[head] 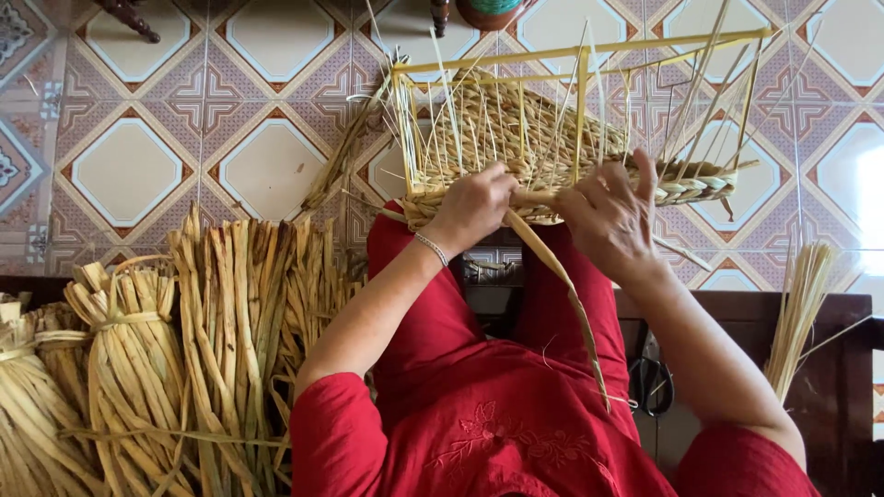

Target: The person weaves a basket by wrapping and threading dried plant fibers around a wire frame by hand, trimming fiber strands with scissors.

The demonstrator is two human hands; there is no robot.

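Note:
A half-woven straw basket (pixel 516 138) on a yellow rectangular frame (pixel 580 55) rests on my knees. My left hand (pixel 474 207) grips the woven near rim, fingers curled over it. My right hand (pixel 608 216) pinches the weave beside it, fingers pressed to the upright stakes. A long flat straw strand (pixel 562 285) runs from between both hands down across my red-clothed lap. A thin bracelet (pixel 431 248) is on my left wrist.
Tied bundles of dried straw (pixel 138 368) lie stacked at my left. A thinner sheaf of pale stalks (pixel 801 313) leans at the right. Dark scissors (pixel 652 377) lie on the wooden bench (pixel 847 368) by my right leg. Patterned floor tiles (pixel 129 166) spread beyond.

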